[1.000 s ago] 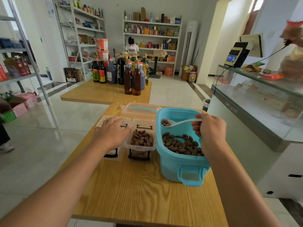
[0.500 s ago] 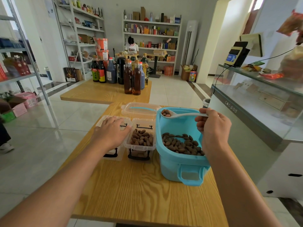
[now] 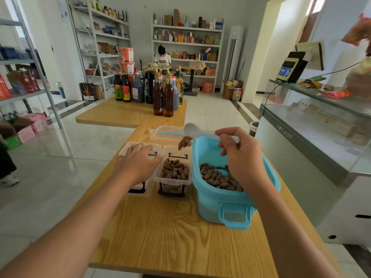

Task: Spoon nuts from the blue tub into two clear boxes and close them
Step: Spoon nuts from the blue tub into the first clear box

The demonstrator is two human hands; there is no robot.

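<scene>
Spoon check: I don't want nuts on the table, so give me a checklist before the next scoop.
1. Spoon gripped by the right hand: ok.
2. Spoon tipped over the open box: ok, falling nuts are above its far end.
3. Open box steady: cannot tell; the left hand rests flat on the closed box beside it, not on the open one.
4. Room left in the open box: cannot tell; the nuts look close to the rim.
5. Nuts left in the tub: ok.
6. Lid for the open box within reach: ok, it lies behind the boxes.
</scene>
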